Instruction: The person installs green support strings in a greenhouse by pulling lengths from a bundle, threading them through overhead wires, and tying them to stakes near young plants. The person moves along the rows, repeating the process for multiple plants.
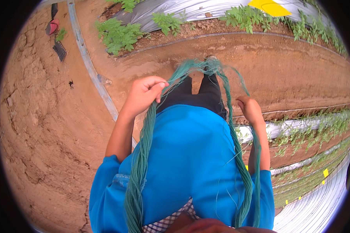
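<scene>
A long bundle of green twine (145,139) hangs down the left side of the blue shirt, its upper part loose and frayed. My left hand (148,93) pinches strands of it between thumb and fingers. The loose strands arch across in front of my legs to a tangled clump (213,66). From there a twisted green hank (239,157) runs down the right side of the shirt. A thinner green strand bundle (256,151) passes by my right hand (249,107), whose fingers are curled; whether they grip it is unclear.
Bare soil (46,131) lies at the left, with a pale flat hose (90,64) across it and black plastic trays (59,51). Leafy plants (119,35) line beds with silvery mulch film (192,10) ahead. More planted rows (303,137) are at the right. A yellow card (269,7) stands above the plants.
</scene>
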Tool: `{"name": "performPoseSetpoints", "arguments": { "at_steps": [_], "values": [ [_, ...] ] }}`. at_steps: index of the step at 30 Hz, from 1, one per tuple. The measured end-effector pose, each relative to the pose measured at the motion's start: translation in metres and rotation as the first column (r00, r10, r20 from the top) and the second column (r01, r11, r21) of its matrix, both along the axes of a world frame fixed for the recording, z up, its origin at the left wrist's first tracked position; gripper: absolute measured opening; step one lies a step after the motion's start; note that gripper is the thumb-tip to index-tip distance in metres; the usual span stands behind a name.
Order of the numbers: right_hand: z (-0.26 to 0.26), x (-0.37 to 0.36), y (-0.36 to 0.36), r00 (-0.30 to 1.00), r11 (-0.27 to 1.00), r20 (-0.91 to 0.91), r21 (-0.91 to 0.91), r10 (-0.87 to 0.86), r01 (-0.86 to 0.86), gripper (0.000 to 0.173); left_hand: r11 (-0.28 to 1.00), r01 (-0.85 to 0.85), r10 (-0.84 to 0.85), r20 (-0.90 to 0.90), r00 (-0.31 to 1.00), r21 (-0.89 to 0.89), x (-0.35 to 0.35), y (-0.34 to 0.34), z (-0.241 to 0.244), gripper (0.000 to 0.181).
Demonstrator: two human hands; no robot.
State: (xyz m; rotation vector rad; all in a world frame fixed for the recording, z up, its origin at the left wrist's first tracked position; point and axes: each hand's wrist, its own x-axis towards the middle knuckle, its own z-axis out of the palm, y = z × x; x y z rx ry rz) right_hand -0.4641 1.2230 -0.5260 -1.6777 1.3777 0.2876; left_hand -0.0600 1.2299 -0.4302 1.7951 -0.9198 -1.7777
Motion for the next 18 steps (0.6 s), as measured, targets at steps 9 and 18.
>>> {"name": "performPoseSetpoints", "arguments": {
  "at_steps": [9,18],
  "values": [
    [0.146,0.137,-0.073,0.776,0.926,0.595,-0.376,0.208,0.04,0.022,0.952,0.171,-0.186,-0.036,0.982,-0.253,-0.023,-0.005,0.039,0.017],
    [0.267,0.231,-0.074,0.662,0.481,0.219,-0.843,0.717,-0.243,0.026,0.708,0.106,-0.012,0.139,0.99,-0.698,0.034,0.011,0.131,0.018]
  ]
}}
